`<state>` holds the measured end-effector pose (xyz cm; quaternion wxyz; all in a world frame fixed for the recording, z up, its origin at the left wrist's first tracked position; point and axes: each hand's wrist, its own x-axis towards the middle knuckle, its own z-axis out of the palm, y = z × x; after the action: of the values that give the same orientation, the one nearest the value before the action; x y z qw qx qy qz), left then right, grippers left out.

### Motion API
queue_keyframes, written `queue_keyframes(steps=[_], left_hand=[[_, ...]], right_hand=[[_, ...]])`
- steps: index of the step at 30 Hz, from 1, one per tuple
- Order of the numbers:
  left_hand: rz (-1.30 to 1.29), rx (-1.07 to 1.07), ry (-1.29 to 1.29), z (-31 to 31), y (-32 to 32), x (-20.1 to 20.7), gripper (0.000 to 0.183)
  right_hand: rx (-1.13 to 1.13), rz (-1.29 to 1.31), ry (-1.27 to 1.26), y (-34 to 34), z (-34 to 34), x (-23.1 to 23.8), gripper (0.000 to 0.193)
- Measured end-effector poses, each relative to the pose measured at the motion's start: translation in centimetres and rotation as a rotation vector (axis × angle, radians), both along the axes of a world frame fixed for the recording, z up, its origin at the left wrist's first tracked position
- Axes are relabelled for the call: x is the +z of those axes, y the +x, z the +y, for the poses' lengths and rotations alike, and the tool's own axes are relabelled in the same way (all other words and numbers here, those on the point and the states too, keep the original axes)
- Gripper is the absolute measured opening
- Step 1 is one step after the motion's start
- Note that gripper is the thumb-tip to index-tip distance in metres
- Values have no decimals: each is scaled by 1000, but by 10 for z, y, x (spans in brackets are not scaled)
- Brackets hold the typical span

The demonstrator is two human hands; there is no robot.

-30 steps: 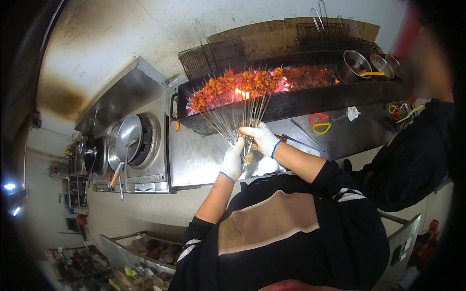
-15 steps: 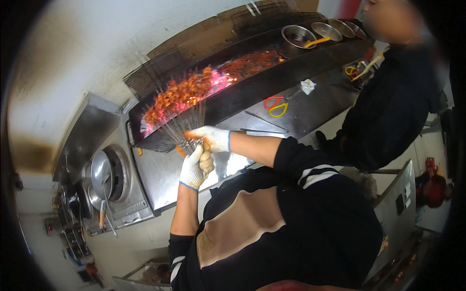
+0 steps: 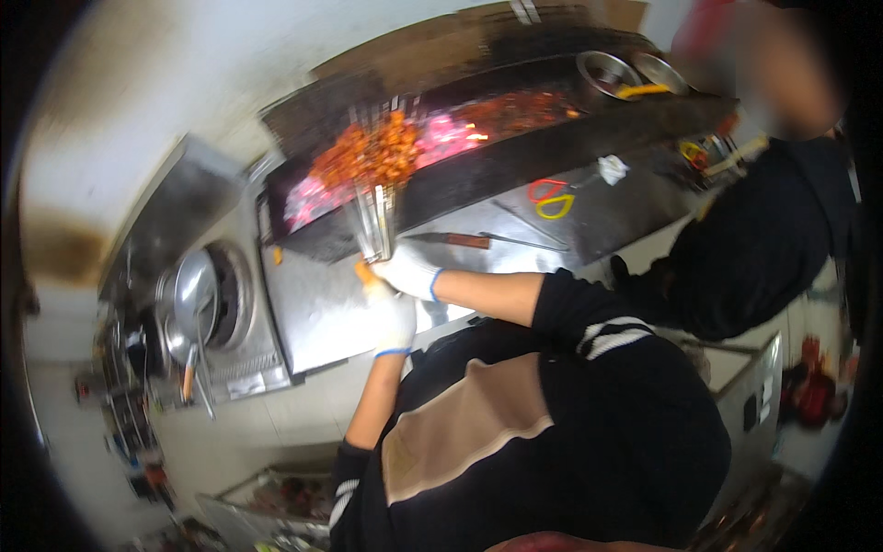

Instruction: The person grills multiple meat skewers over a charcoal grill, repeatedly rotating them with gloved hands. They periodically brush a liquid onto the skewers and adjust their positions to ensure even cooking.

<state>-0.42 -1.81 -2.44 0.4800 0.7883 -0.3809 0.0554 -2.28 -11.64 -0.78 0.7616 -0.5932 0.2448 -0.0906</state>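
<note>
A bunch of meat skewers [image 3: 372, 155], orange-red and coated, is held over the glowing coals at the left part of the long charcoal grill [image 3: 515, 147]. Their metal sticks run down together into my two gloved hands. My right hand [image 3: 407, 269], in a white knit glove with orange stains, is closed round the lower stick ends. Just below it, my left hand [image 3: 391, 317], also gloved, is closed at the bottom of the same bunch. Motion blurs the fingers and the meat.
On the steel counter lie a brown-handled knife [image 3: 469, 241], scissors [image 3: 552, 200] with red and yellow handles, and a crumpled tissue [image 3: 612, 169]. Metal bowls [image 3: 607, 74] stand on the grill's far right. Left is a wok burner with a ladle [image 3: 195, 285]. A person [image 3: 773, 239] stands at right.
The fanned skewers are now drawn into a tighter, more upright bunch. My hands have come together at the stick ends, and the brown knife handle now shows. The whole view has shifted slightly.
</note>
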Motion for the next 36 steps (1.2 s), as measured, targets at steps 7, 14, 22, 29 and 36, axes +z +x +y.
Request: queue_keyframes(steps=[7, 14, 22, 29, 36], left_hand=[[1249, -470, -697, -5, 11, -22, 35], [1391, -322, -516, -11, 1, 11, 30], [1844, -391, -468, -18, 4, 60, 36], [1939, -484, -489, -17, 11, 75, 34], [2041, -713, -627, -22, 19, 67, 37]], right_hand=[[75, 239, -825, -21, 5, 46, 83], [66, 53, -1261, -73, -7, 74, 90], [307, -164, -1388, -114, -17, 88, 93], [305, -181, -1297, -116, -25, 87, 94], [210, -367, -1192, -102, -31, 96, 85]])
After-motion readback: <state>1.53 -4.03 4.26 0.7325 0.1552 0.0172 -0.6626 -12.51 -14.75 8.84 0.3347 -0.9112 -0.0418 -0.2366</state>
